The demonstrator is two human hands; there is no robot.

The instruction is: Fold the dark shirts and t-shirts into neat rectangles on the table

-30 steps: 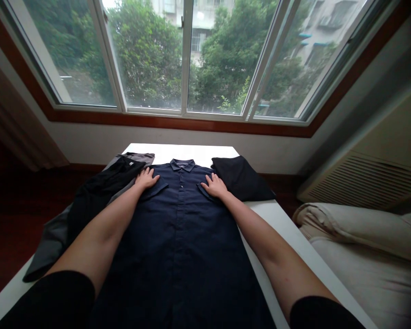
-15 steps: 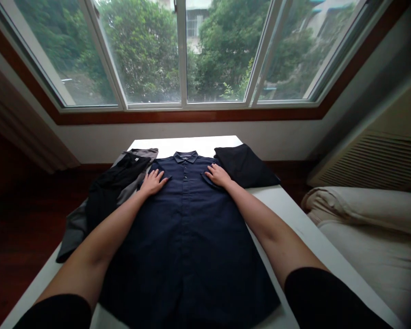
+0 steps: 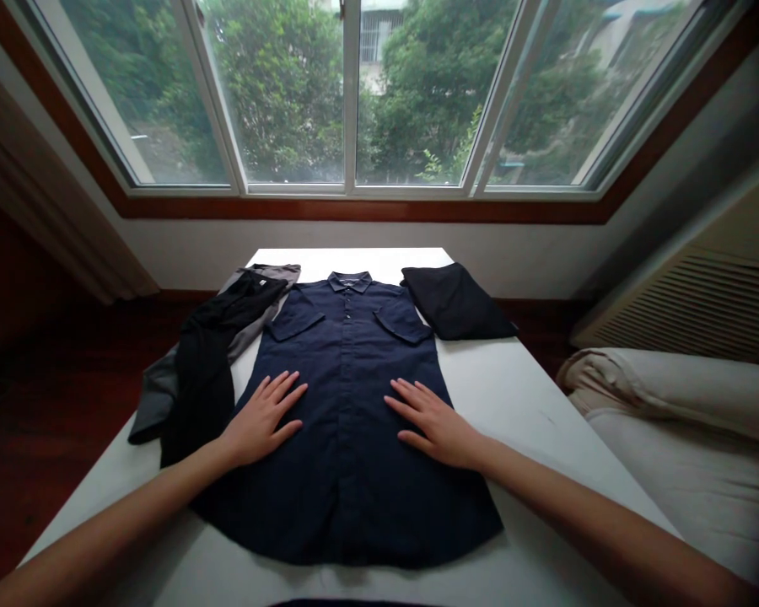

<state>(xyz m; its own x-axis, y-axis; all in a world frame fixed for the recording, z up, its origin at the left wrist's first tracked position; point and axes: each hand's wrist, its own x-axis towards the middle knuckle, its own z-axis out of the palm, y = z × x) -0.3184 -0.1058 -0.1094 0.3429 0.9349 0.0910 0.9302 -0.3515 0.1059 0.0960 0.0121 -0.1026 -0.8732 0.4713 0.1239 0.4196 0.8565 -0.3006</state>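
A dark navy button-up shirt (image 3: 345,438) lies spread front side up on the white table (image 3: 512,396), its collar toward the window and its hem toward me. Both short sleeves are folded inward over the chest. My left hand (image 3: 266,419) rests flat on the shirt's left side, fingers spread. On the right side my right hand (image 3: 431,426) lies the same way, palm down with fingers apart. Neither hand grips the cloth.
Left of the shirt, a black garment (image 3: 212,362) lies on top of a grey garment (image 3: 155,400). A folded black garment (image 3: 459,301) sits at the table's far right. Beyond the table's right edge is a beige cushioned seat (image 3: 676,396); a window is ahead.
Both hands have slid back toward me, from the folded sleeves down to the middle of the shirt. The sleeves stay folded inward.
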